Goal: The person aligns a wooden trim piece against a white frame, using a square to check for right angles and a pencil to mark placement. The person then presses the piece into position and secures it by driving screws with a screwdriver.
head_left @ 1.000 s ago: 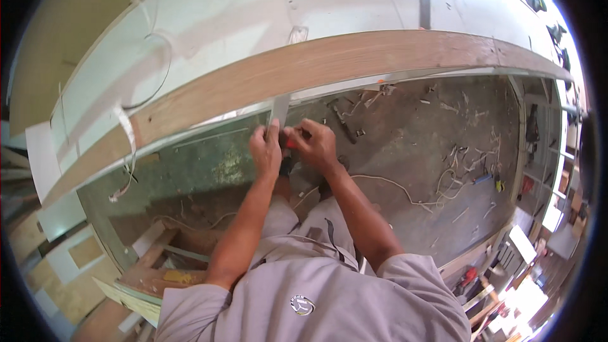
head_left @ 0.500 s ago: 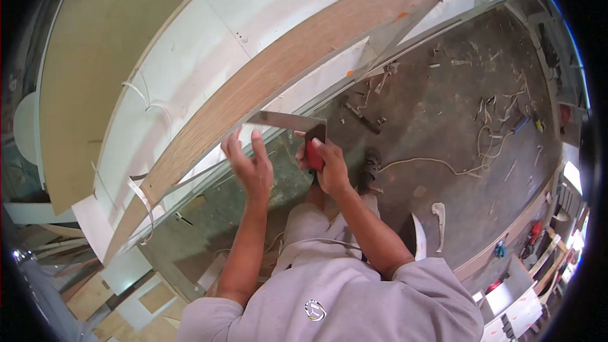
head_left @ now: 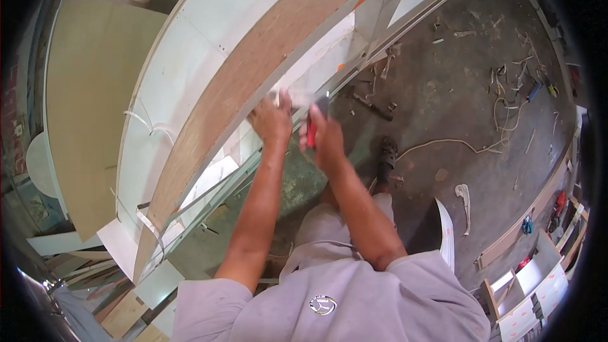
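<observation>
My right hand [head_left: 326, 136] is closed around a tool with a red and black handle [head_left: 315, 120] and a flat metal blade, now smeared by motion. The blade points left toward my left hand, at roughly a right angle to the handle. My left hand [head_left: 273, 120] is at the near edge of a long curved wooden strip [head_left: 237, 73], its thumb and fingers apart. Its fingertips are partly blurred, so firm contact with the edge cannot be made out. The strip forms the rim of a large curved white panel structure [head_left: 180, 57].
Thin white offcut strips [head_left: 152, 128] hang from the structure's left end. A tan board [head_left: 88, 107] lies at far left. Scraps and a pale cord [head_left: 443, 142] litter the concrete floor [head_left: 430, 101] on the right. A curved white piece [head_left: 446, 234] stands by my right side.
Both hands have moved farther forward, the left one up to the wooden strip's edge. The tool has gone along with my right hand. The view has shifted slightly.
</observation>
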Motion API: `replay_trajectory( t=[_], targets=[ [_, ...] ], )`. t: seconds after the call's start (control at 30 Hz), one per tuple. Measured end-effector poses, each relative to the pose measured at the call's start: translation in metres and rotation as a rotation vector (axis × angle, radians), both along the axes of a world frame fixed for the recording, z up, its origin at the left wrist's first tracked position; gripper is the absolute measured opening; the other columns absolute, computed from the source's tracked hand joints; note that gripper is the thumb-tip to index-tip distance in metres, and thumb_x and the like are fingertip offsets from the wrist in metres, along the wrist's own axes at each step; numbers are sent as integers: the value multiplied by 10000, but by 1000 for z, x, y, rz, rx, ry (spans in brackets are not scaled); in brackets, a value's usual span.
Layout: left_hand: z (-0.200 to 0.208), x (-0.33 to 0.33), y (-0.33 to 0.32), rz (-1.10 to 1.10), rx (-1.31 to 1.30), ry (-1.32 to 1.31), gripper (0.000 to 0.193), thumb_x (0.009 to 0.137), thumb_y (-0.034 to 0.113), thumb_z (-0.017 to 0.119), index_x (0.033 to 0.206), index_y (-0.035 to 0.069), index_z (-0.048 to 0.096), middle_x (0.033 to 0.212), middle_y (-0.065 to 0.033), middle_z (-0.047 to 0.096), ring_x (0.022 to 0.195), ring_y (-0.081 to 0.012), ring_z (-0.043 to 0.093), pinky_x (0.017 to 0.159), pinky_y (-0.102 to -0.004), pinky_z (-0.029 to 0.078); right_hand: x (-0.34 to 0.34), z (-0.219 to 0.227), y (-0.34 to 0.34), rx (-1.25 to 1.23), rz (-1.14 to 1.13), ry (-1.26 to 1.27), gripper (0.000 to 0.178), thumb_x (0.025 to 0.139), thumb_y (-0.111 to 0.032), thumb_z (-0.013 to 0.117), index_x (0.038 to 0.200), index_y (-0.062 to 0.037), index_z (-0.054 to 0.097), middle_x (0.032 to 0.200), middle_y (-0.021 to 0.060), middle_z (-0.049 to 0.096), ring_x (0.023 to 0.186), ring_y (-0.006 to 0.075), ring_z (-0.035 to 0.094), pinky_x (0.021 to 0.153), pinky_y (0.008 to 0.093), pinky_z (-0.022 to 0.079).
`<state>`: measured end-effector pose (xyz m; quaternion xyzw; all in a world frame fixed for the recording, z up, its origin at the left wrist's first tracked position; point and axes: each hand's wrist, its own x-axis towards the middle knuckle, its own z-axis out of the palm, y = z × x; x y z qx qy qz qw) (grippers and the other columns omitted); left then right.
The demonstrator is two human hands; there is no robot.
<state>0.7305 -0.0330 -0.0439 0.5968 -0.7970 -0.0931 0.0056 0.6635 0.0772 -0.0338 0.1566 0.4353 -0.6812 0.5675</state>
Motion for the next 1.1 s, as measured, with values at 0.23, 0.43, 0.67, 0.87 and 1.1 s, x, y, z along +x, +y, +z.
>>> replay_trajectory(
  t=[0.23,0.43,0.67,0.87,1.1],
  targets=[
    [6,-30,-1,-45,65,108,904,952,581,487,1532,-63,229,1565,-384,142,1438,-564,183,1197,-586,120,-24,-1,4,7,-87,-20,377,1004,-375,570,923,-8,607,612,68,579,450,183,549,400,328,438],
    [10,-38,18,-175,-63,39,926,942,580,487,1538,-71,207,1583,-367,117,1464,-517,174,1214,-549,80,-23,15,29,45,-97,-88,373,1028,-389,523,933,-41,615,678,56,600,500,177,558,418,316,422],
    [25,-129,-19,-145,244,90,930,944,587,453,1539,-77,189,1592,-343,120,1457,-512,205,1215,-550,74,-105,4,-8,7,-178,-8,390,1005,-403,571,902,-29,611,651,72,592,473,201,554,442,348,440],
    [1,-112,-2,-204,2,109,970,929,620,442,1542,-80,167,1594,-343,103,1470,-503,175,1218,-544,62,-92,4,8,15,-210,2,390,1005,-392,570,914,-15,614,658,87,601,487,217,562,448,351,439],
    [2,-123,-15,-233,106,79,939,946,575,441,1549,-75,130,1586,-352,130,1483,-482,158,1212,-556,50,-96,3,1,6,-253,41,371,990,-392,591,895,-34,622,666,82,601,504,206,567,411,347,427]
  ],
)
